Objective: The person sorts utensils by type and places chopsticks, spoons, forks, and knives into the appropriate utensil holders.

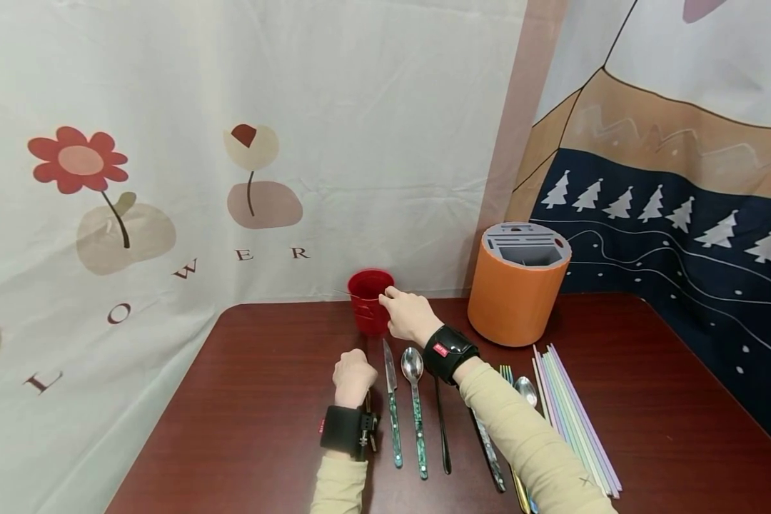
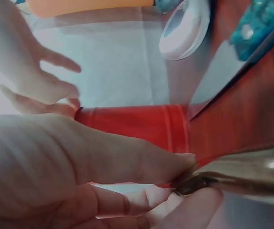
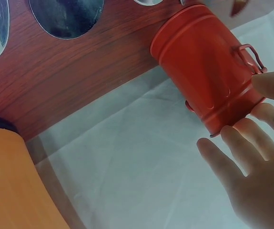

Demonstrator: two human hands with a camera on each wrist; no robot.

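Red cup (image 1: 368,318); "LOWER" lettering (image 1: 185,269) on cloth (image 1: 373,143)

Upright red cup (image 1: 370,314), side-handled — shiny brownish metal piece (image 2: 246,174) nearby

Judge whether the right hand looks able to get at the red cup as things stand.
Probably yes: the right hand is at the red cup, and nothing visible stands between them. The left hand, holding a gold-coloured utensil, is further off and seems out of the way.
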